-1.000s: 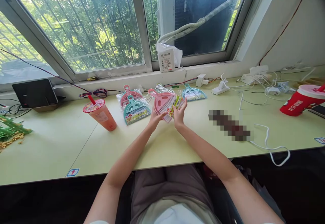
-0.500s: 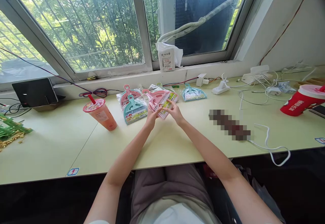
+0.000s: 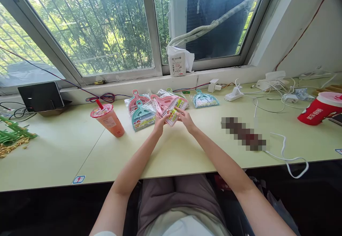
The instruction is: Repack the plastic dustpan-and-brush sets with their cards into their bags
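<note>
Between my hands is a pink dustpan-and-brush set (image 3: pixel 166 104) in clear wrap with a yellow-green label. My left hand (image 3: pixel 160 122) grips its lower left edge, and my right hand (image 3: pixel 186 119) holds the label side at the right. Just left of it on the table lie a wrapped teal set (image 3: pixel 143 115) and, partly beneath that, a darker pink set (image 3: pixel 135 99). Another wrapped set with a green handle (image 3: pixel 169 90) shows behind the held one, mostly hidden. A blue wrapped set (image 3: pixel 205 99) lies apart, to the right.
An orange drink cup (image 3: pixel 109 120) with a red straw stands left of the sets. A black tablet (image 3: pixel 40 97) leans at the back left. Cables and a power strip (image 3: pixel 233 94), a blurred-out item (image 3: pixel 244 134) and a red cup (image 3: pixel 319 109) are at the right.
The view has shifted slightly, moving the scene a little to the right. The fingers of my right hand have shifted slightly on the pink set; both hands still hold it.
</note>
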Available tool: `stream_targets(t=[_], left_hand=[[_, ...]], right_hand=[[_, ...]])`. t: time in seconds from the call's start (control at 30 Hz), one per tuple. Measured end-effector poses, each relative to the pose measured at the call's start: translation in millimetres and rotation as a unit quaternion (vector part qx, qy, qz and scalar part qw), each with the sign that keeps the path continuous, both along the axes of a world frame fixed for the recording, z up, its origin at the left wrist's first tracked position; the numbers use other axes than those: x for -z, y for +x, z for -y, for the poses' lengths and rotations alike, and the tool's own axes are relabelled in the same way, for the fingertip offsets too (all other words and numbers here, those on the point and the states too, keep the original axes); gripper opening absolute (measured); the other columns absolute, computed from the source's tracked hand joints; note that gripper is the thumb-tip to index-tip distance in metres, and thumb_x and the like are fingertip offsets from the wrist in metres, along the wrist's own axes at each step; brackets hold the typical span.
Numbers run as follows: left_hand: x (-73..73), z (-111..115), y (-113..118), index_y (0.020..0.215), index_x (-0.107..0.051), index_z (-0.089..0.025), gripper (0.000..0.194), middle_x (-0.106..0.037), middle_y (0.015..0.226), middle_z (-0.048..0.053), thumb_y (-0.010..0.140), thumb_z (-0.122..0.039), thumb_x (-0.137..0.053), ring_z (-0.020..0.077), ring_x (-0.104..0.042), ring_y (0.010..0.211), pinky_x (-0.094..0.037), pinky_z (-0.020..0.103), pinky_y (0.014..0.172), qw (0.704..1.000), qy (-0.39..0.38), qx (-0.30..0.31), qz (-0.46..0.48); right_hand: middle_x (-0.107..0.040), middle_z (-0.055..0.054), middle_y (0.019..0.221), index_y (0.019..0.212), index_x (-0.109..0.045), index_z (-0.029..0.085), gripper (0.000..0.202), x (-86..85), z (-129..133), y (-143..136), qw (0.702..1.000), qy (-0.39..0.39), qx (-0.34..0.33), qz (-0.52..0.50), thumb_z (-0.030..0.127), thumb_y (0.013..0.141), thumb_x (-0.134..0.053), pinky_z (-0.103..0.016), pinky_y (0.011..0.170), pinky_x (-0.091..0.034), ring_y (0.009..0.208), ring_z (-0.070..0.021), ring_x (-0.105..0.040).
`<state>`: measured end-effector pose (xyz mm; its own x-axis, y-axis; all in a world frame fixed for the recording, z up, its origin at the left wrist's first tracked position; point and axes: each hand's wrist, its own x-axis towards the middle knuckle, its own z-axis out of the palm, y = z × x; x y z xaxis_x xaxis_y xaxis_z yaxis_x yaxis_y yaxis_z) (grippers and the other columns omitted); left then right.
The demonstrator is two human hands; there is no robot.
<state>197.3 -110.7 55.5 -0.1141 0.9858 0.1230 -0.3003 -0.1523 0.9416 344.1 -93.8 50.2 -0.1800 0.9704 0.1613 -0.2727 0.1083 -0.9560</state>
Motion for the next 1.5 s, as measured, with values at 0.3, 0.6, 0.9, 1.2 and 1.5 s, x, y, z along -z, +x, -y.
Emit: stream_targets(t=[0.3, 0.6, 0.9, 1.2, 1.5], left_hand=[[-1.8, 3.2, -1.0, 0.127, -0.048, -0.024, 0.072, -0.065, 0.114, 0.009, 0.063, -0.034, -0.079, 0.0241, -0.066, 0.092, -0.053, 0.033, 0.069, 1.000, 0.016, 0.009, -0.017], [-0.5, 2.6, 0.2, 0.130, -0.044, -0.024, 0.081, -0.063, 0.119, 0.009, 0.058, -0.029, -0.081, 0.0282, -0.062, 0.105, -0.053, 0.040, 0.080, 0.999, 0.037, 0.001, -0.005], [-4.3, 5.0, 2.5, 0.123, -0.051, -0.022, 0.069, -0.064, 0.115, 0.008, 0.060, -0.029, -0.079, 0.0272, -0.062, 0.105, -0.052, 0.040, 0.084, 0.999, 0.045, -0.018, -0.010], [2.2, 0.9, 1.7, 0.125, -0.049, -0.021, 0.069, -0.065, 0.112, 0.009, 0.062, -0.028, -0.079, 0.0270, -0.060, 0.110, -0.051, 0.040, 0.088, 0.997, 0.066, -0.017, -0.020], [4.6, 0.1, 3.0, 0.128, -0.047, -0.023, 0.074, -0.063, 0.116, 0.009, 0.062, -0.027, -0.079, 0.0252, -0.060, 0.110, -0.049, 0.038, 0.092, 0.996, 0.081, -0.025, -0.027]], right_hand=[[-0.069, -0.007, 0.109, 0.121, -0.063, 0.020, 0.055, 2.4, -0.5, 1.7, 1.000, -0.009, 0.001, -0.006, 0.024, 0.067, -0.070, -0.043, 0.093, -0.054, 0.099, -0.0218, -0.065], [-0.070, -0.006, 0.107, 0.122, -0.062, 0.021, 0.060, 2.1, 2.6, -0.9, 1.000, -0.004, 0.016, -0.014, 0.027, 0.063, -0.072, -0.042, 0.091, -0.054, 0.097, -0.0222, -0.065], [-0.069, -0.006, 0.107, 0.120, -0.065, 0.020, 0.049, 6.3, 4.3, -4.7, 0.997, 0.013, 0.061, -0.040, 0.034, 0.072, -0.066, -0.042, 0.093, -0.054, 0.098, -0.0207, -0.065], [-0.064, -0.008, 0.115, 0.120, -0.061, 0.021, 0.050, -1.2, 8.7, -4.2, 0.996, 0.009, 0.085, -0.034, 0.030, 0.071, -0.063, -0.041, 0.089, -0.055, 0.105, -0.0227, -0.061], [-0.062, -0.004, 0.122, 0.134, -0.051, 0.030, 0.058, -0.9, 7.1, -1.3, 0.996, 0.009, 0.072, -0.044, 0.033, 0.076, -0.058, -0.037, 0.085, -0.057, 0.103, -0.0202, -0.061]])
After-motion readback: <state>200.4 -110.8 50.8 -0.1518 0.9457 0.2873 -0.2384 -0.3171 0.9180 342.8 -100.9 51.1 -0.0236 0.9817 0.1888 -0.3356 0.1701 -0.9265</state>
